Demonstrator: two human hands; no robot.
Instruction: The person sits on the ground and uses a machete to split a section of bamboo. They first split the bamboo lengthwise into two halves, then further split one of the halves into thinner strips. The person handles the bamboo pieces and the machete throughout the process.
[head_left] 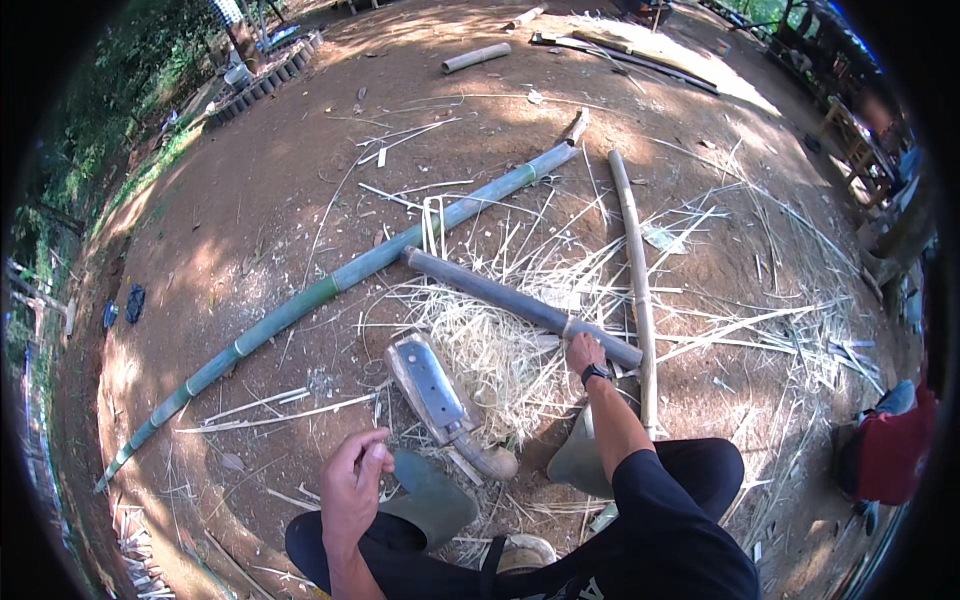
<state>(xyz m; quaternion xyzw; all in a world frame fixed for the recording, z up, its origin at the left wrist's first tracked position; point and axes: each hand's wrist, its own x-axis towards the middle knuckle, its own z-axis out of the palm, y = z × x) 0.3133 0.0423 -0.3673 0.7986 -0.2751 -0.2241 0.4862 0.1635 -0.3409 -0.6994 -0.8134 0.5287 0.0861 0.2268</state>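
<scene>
My right hand (585, 353), with a dark watch on its wrist, grips a short grey-brown bamboo pole (490, 290) near its right end. That pole's left end touches a long green bamboo pole (340, 275) lying across the ground. Loosely curled, my left hand (355, 480) is raised by my left knee, and nothing shows in its fingers. Between my boots and the short pole lies a broad blade (432, 383) in a wooden sheath, its curved wooden handle (492, 462) toward me. Pale bamboo shavings (500, 365) are heaped beside it.
A dry bamboo pole (632, 240) lies lengthwise at the right, under the short pole's end. Split strips (800, 340) litter the dirt ground. Another person in red (900, 450) is at the right edge. A short bamboo piece (476, 57) and dark poles (640, 62) lie farther off.
</scene>
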